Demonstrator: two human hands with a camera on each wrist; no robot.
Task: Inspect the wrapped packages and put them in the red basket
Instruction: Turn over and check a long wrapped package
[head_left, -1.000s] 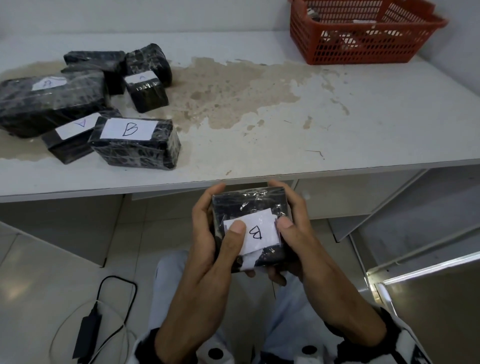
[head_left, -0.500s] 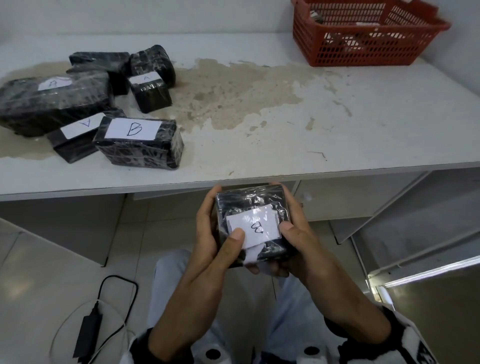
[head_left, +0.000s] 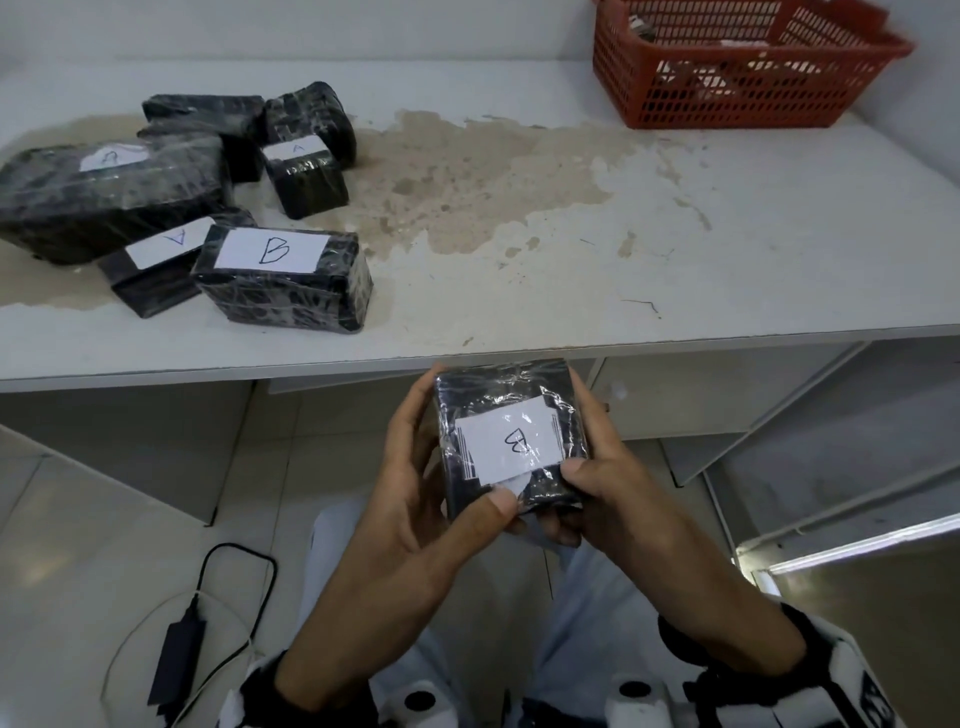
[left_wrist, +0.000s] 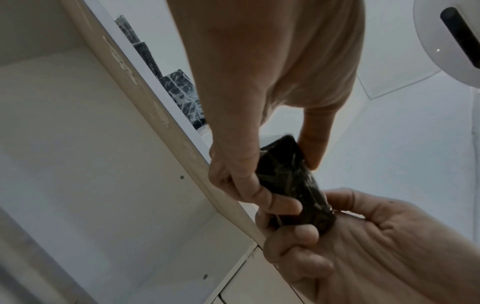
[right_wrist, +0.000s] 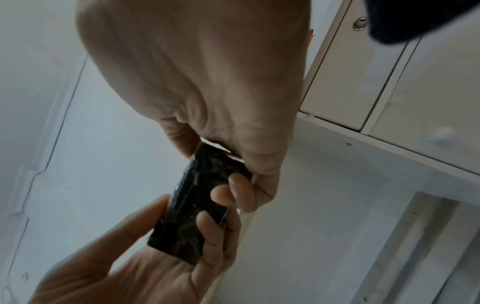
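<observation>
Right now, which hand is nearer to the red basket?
Right. The right hand grips the held package on the side toward the red basket, which sits at the table's far right; the left hand grips the opposite side, farther away.

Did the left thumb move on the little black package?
Yes. The left thumb slid down off the white label to the package's lower edge; the package stays below the table edge.

Head cam looks down, table (head_left: 519, 291) toward 12 o'clock; both wrist cams close, looking up, sharing held package (left_wrist: 293, 185).
</observation>
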